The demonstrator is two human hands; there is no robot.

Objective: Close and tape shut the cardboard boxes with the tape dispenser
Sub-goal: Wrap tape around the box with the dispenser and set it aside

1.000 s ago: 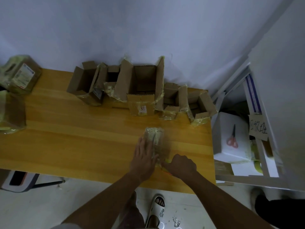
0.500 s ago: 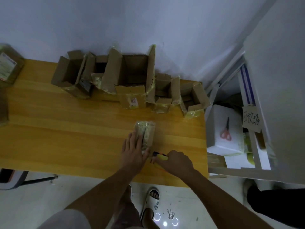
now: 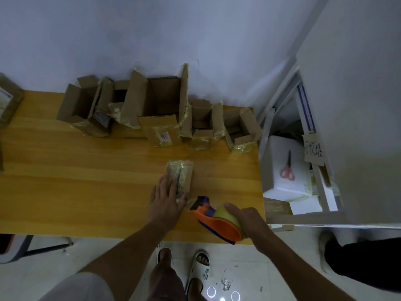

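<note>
His left fingers point(image 3: 168, 181) lie straight and flat on the small box point(image 3: 181, 177), the left hand point(image 3: 165, 199) pressing it to the table point(image 3: 86, 187), likely so it won't slide under the tape's pull. The right hand point(image 3: 245, 220) curls around the dispenser point(image 3: 217, 218), gripping its yellow roll. It sits just beside the box's near end, nose aimed up-left at it. The box's long axis runs away from him, toward the open boxes point(image 3: 160, 109) by the wall.

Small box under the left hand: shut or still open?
Shut: the small box has flaps down and tape over its top, left hand flat on it.
</note>
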